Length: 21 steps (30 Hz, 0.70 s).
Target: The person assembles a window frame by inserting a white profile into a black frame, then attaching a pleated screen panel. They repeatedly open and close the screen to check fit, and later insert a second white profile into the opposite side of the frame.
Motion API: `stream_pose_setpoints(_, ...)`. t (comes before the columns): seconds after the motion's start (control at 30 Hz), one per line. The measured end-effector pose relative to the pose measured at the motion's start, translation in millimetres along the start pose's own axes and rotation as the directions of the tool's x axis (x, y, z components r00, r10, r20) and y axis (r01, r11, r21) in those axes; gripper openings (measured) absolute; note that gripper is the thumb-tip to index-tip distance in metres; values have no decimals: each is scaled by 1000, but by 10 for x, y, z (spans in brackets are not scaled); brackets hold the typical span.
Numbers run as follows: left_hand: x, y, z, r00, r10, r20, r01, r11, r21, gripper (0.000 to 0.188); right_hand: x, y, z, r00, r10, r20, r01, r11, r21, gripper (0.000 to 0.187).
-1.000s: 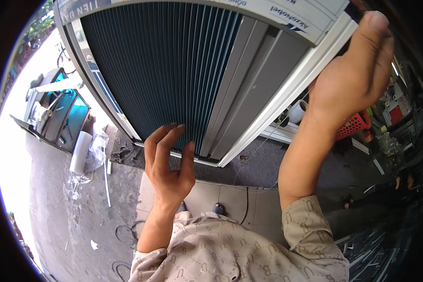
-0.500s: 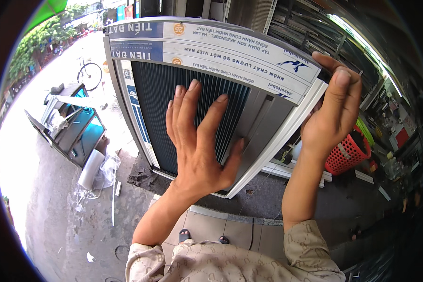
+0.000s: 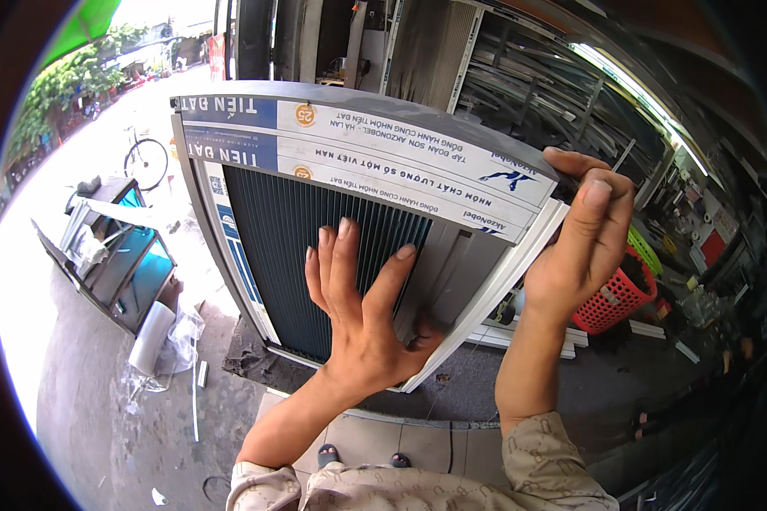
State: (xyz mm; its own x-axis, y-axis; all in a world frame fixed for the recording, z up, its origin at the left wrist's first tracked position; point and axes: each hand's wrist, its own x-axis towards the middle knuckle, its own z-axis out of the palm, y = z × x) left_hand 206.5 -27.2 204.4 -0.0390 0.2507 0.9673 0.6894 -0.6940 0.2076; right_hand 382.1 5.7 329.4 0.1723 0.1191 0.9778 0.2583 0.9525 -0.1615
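The framed pleated screen (image 3: 273, 247) stands lengthwise downward; the right hand (image 3: 581, 247) curls fingers at its far right corner, grip unclear; the left hand (image 3: 362, 328) splays, unclenched, before it.

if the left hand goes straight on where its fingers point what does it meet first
Most likely the dark pleated screen behind the left hand; depth is unclear, so they may already touch.

Visibility limits: occluded, cropped and indistinct items.
Left bare hand (image 3: 366, 328) obscures part of the dark pleated screen (image 3: 281, 255); contact between them unconfirmed. Beige patterned shirt (image 3: 400, 491) cropped by lower edge. Bright green awning (image 3: 83, 27) cropped at top. Dim clutter (image 3: 699, 308) at far right too indistinct to identify.
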Motion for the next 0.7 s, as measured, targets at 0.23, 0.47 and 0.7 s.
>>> stream_pose_setpoints(0.23, 50, -11, -78, 996, 11, 85, -13, 1000, 23, 85, 25, -12, 6, 998, -33, 62, 35, 999, -36, 26)
stream_pose_setpoints(0.47, -24, -94, 13, 999, 52, 16, -52, 999, -17, 72, 71, 66, 50, 997, -74, 2, 74, 997, 9, 18)
stream_pose_setpoints(0.7, 264, -797, -602, 988, -134, -77, 145, 976, 163, 71, 77, 83, -122, 993, -91, -82, 89, 996, -31, 20)
